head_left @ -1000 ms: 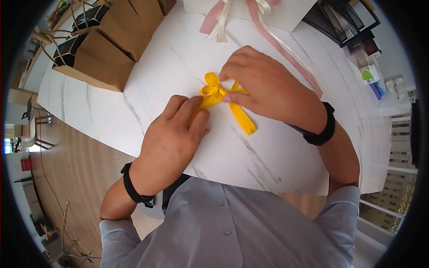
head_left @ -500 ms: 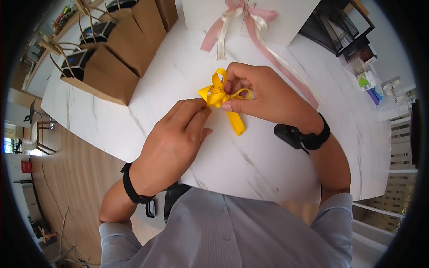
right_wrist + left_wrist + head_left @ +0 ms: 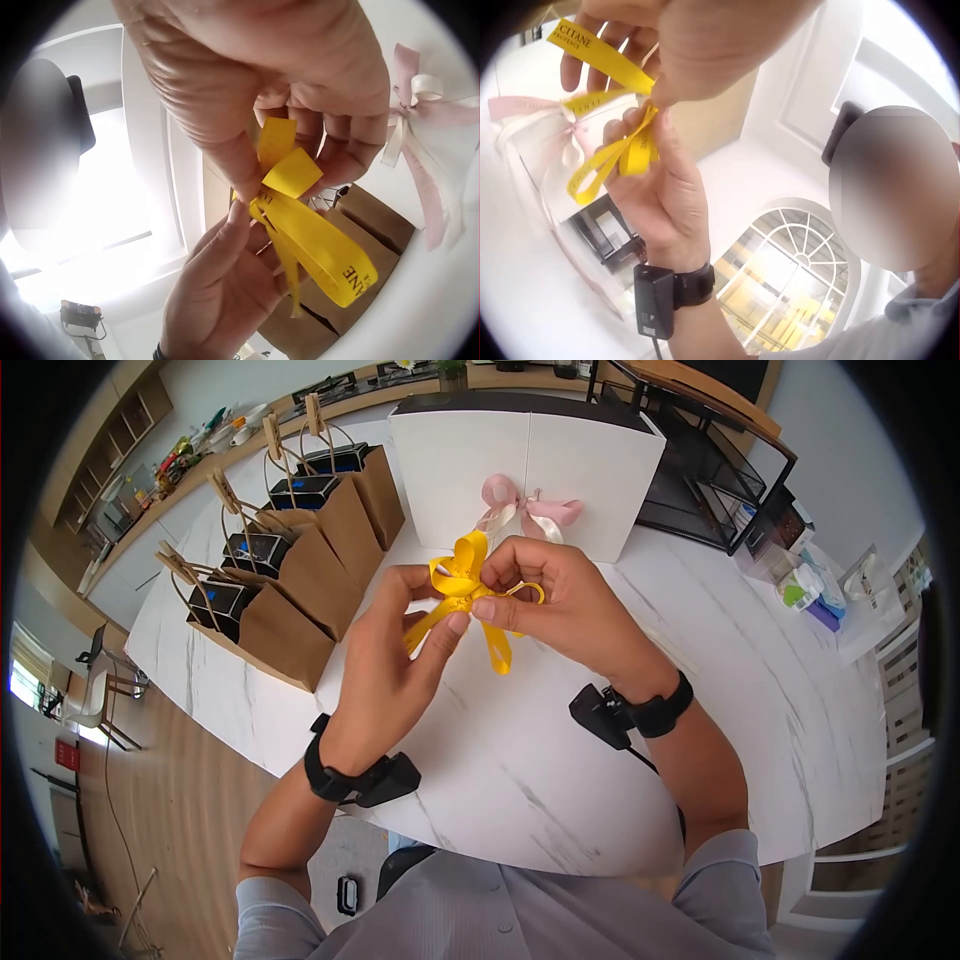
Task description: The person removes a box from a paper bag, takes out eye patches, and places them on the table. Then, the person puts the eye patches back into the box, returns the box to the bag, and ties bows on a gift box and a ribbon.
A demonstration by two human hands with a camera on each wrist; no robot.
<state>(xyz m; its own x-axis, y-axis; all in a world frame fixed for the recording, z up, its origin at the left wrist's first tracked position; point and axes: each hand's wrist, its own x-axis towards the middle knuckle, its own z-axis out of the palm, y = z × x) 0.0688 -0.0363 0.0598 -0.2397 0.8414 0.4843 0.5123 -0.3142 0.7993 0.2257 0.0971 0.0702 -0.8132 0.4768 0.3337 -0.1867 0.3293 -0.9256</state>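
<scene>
A yellow ribbon bow [image 3: 458, 582] with printed lettering is held up in front of the body, its loops standing up and a tail hanging below. My left hand [image 3: 385, 665] pinches it from the left, thumb close to the knot. From the other side my right hand [image 3: 575, 600] grips it between thumb and fingers, beside a small loop. In the left wrist view, a printed ribbon tail [image 3: 592, 56] sticks out past the fingers. The right wrist view shows a wide ribbon loop [image 3: 322, 251] pointing down, with both thumbs meeting at the knot.
Behind the hands stands a white box [image 3: 590, 470] with a pink and cream bow [image 3: 550, 510]. Several brown paper bags [image 3: 270, 635] holding black boxes line the table's left side. A black rack [image 3: 700, 490] and small packages [image 3: 815, 595] are at the right of the marble-patterned table [image 3: 560, 780].
Both hands have lifted the yellow bow off the tabletop and turned it more upright. The left hand has rotated so its thumb shows. The head view has tilted up, bringing the white box into sight.
</scene>
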